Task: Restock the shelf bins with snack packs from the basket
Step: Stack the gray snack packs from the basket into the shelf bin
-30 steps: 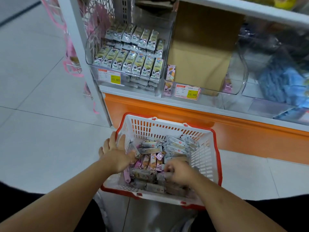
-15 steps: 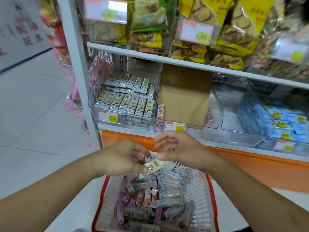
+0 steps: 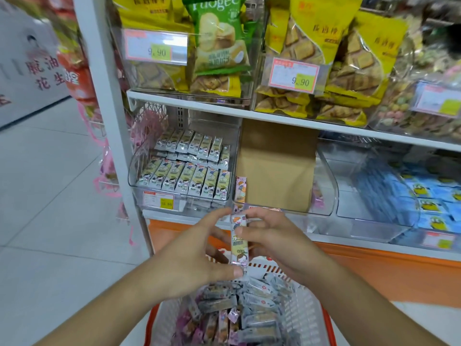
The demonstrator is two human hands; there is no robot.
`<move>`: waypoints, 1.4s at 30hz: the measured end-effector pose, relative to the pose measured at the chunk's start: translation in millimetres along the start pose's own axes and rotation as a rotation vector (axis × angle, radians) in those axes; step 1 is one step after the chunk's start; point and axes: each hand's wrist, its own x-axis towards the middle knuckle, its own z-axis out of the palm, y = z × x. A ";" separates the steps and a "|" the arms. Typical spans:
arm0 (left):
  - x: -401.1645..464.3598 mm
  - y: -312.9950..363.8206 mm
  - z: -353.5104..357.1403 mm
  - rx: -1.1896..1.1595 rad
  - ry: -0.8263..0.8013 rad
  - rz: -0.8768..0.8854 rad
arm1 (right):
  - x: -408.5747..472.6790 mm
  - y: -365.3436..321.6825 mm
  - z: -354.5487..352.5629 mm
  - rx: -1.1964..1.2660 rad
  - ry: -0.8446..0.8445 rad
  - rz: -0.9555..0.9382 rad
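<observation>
Cardboard sheet [image 3: 275, 166] in mid bin [image 3: 324, 196], full bin [image 3: 179, 196] left.

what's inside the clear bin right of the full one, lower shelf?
The middle clear bin holds a brown cardboard sheet standing upright, one pink snack pack at its left front corner, and another pink pack right of the cardboard. Anything behind the cardboard is covered.

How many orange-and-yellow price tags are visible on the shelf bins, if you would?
5: two on upper-left bins, one upper right, one on the lower-left bin, one lower right. The hands may hide another.
</observation>
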 end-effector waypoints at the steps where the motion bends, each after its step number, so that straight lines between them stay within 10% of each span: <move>1: 0.5 0.5 -2.8 0.026 -0.015 0.012 | 2.0 1.4 0.6 -0.021 -0.012 0.000; 11: 11.8 -5.3 -23.5 0.134 0.060 0.081 | 15.3 -5.1 11.5 -0.094 -0.005 -0.043; 19: 86.9 18.5 -109.8 0.558 0.293 0.126 | 49.2 -21.4 0.0 -1.010 0.101 -0.466; 29: 230.6 56.9 -143.7 0.936 0.035 -0.305 | 63.6 -17.0 -8.6 -1.110 0.086 -0.453; 42: 281.9 36.9 -161.2 0.993 -0.024 -0.062 | 72.4 -9.8 -12.6 -1.183 0.043 -0.499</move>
